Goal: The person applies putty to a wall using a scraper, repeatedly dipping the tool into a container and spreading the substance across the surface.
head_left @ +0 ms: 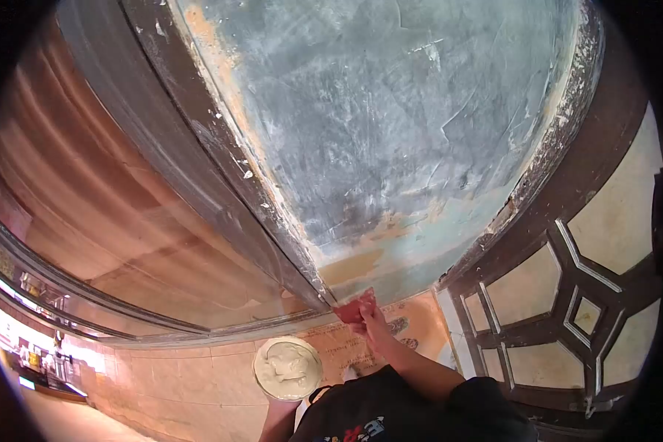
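Observation:
My right hand grips a red putty spreader, thumb and fingers closed on it. The spreader's edge overlaps the bottom left corner of the wall panel, beside the dark frame. This panel is grey-blue, with scrape marks, whitish smears and a tan patch low down. Under a round tub of pale, creamy putty, my left hand supports it at waist height. Most of the left fingers are hidden beneath the tub. The putty surface is uneven, with scooped hollows.
Left of the panel runs a dark frame speckled white, then glass with a reddish-brown curtain. To the right stands a dark lattice door with pale panes. A patterned mat lies on the tiled floor below.

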Available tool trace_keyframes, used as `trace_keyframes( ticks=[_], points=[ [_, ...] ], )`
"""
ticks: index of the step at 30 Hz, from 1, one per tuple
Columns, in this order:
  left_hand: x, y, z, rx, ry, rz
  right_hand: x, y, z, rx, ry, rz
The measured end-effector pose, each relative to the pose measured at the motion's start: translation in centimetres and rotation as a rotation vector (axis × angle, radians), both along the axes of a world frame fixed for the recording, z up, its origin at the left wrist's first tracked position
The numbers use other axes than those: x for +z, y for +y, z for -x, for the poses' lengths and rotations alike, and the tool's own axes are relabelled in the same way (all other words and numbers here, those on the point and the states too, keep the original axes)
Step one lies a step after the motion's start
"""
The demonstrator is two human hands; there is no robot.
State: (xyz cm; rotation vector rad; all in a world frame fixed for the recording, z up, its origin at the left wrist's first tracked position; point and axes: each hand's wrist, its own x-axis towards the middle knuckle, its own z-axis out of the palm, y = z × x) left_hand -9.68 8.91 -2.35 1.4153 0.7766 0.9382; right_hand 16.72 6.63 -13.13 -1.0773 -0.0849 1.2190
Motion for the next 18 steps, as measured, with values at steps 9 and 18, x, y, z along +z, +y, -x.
trace_keyframes(
  ticks=[9, 18],
  points=[
    [-1.7, 0.4, 1.9, -0.081, -0.040, 0.060, 3.6, 8.1, -0.6, -0.157, 0.063, -0.163],
    [1.4, -0.6, 0.7, -0.022, -0.362, 0.433, -5.7, 1.8, 0.3, -0.042, -0.777, 0.281]
  ],
)
